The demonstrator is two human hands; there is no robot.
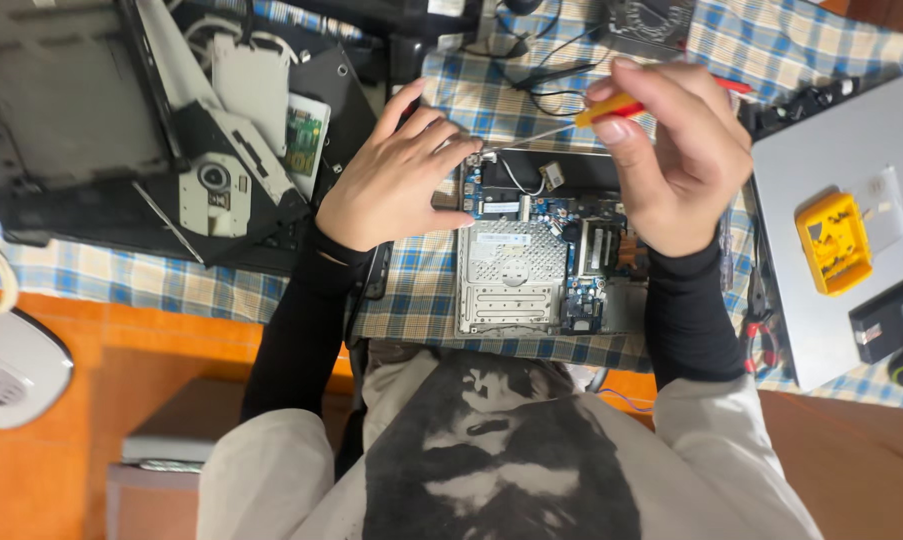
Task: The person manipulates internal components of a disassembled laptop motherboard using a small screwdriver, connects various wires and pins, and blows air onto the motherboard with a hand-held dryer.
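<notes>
An opened laptop base (531, 265) lies on the checked cloth in front of me, showing a blue circuit board and a silver drive cage (511, 275). My right hand (671, 155) grips a screwdriver (611, 108) with a yellow-orange and red handle, its thin shaft slanting left and down to the board's upper left corner. My left hand (396, 180) rests on the left edge of the laptop base, fingers spread next to the screwdriver's tip, holding nothing.
A dismantled black laptop chassis with an optical drive (216, 190) fills the upper left. On the right a silver laptop lid (836, 230) carries a yellow bit holder (829, 243) and a black block (886, 320). Red-handled pliers (761, 335) lie beside it. Cables run along the top.
</notes>
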